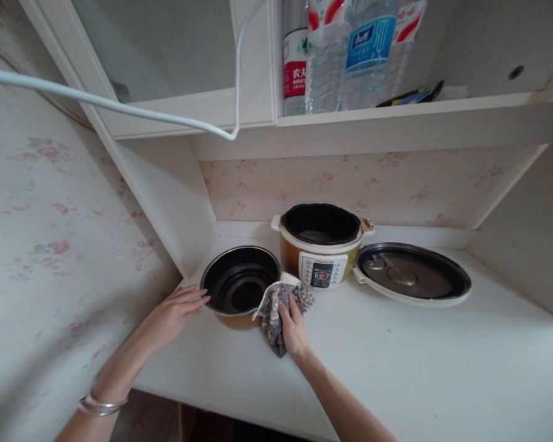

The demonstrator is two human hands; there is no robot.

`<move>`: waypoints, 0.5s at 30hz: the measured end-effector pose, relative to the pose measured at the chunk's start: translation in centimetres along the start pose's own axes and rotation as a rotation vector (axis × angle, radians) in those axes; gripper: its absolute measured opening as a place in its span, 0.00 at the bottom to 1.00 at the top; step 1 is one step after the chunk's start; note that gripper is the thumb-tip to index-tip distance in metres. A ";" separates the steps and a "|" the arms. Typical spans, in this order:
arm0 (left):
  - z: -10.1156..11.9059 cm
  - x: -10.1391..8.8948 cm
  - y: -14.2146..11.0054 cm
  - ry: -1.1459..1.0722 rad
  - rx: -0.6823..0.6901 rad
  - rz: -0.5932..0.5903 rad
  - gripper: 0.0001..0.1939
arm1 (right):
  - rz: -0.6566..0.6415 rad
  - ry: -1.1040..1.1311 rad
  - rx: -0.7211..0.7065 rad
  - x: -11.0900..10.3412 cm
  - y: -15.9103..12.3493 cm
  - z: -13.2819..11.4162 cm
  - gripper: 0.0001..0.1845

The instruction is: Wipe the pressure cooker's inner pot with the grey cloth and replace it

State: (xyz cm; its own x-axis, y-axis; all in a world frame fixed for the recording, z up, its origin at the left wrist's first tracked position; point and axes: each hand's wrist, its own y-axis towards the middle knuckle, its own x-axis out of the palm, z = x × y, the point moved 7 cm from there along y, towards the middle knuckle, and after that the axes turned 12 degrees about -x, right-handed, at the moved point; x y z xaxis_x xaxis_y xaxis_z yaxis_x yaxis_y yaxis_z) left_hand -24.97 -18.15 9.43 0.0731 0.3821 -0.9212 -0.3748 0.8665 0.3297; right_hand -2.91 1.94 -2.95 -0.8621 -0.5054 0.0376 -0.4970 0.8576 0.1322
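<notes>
A dark-coated inner pot (240,288) with a golden-brown outside stands upright on the white counter. My left hand (177,310) lies at its left side, fingers stretched out and fingertips at the rim. On the opposite side, my right hand (295,325) grips a bunched grey patterned cloth (273,319), which rests against the pot's right rim. Behind the cloth sits an electric pressure cooker (292,252) with a control panel on its front and its top uncovered. The cooker's lid (412,276) lies to the right with its dark underside facing up.
Overhead, a shelf (396,110) holds several plastic bottles (332,61) and small items. A white cable (133,109) hangs across the upper left. Flowered wall (50,215) borders the left side, and a cabinet panel (529,233) closes the right. The counter (396,374) ends at a front edge.
</notes>
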 end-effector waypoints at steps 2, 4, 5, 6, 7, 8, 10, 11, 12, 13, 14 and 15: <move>-0.6 0.8 0.2 -0.033 0.021 -0.008 0.15 | 0.002 0.004 0.004 0.0 -0.1 0.0 0.39; 0.0 1.3 0.4 -0.103 0.022 0.027 0.14 | 0.008 0.011 0.001 0.1 -0.3 0.1 0.39; 0.7 1.5 0.5 -0.139 0.023 0.043 0.14 | 0.018 0.018 -0.005 0.1 -0.5 0.2 0.38; 1.7 1.8 0.6 -0.172 0.024 0.052 0.14 | 0.034 0.026 -0.011 0.2 -0.7 0.4 0.37; 3.0 2.0 0.6 -0.200 0.027 0.050 0.13 | 0.054 0.031 -0.015 0.2 -0.9 0.7 0.37; 4.4 2.3 0.7 -0.225 0.023 0.044 0.12 | 0.075 0.035 -0.019 0.2 -1.1 0.9 0.37; 7.5 3.1 0.8 -0.272 0.009 0.018 0.12 | 0.109 0.029 -0.038 0.4 -1.7 1.3 0.37; 8.9 3.3 0.8 -0.298 -0.024 0.041 0.12 | 0.117 0.015 -0.054 0.5 -2.0 1.3 0.37; 10.2 3.5 0.9 -0.303 -0.057 0.075 0.12 | 0.116 -0.008 -0.077 0.7 -2.3 1.1 0.36; 11.3 3.7 0.9 -0.291 -0.085 0.112 0.12 | 0.101 -0.042 -0.111 0.9 -2.6 0.7 0.34; 12.3 3.9 0.9 -0.270 -0.115 0.162 0.13 | 0.074 -0.088 -0.156 1.1 -2.8 0.1 0.31; 13.0 4.1 0.8 -0.247 -0.142 0.208 0.13 | 0.040 -0.145 -0.211 1.3 -3.1 -0.7 0.28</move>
State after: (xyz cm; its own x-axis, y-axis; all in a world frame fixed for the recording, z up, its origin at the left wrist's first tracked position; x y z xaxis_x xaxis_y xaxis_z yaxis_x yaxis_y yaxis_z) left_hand -12.93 -11.70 8.63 0.1963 0.6269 -0.7540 -0.5290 0.7152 0.4569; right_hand -2.42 -1.46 -2.63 -0.8932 -0.4399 -0.0932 -0.4440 0.8301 0.3373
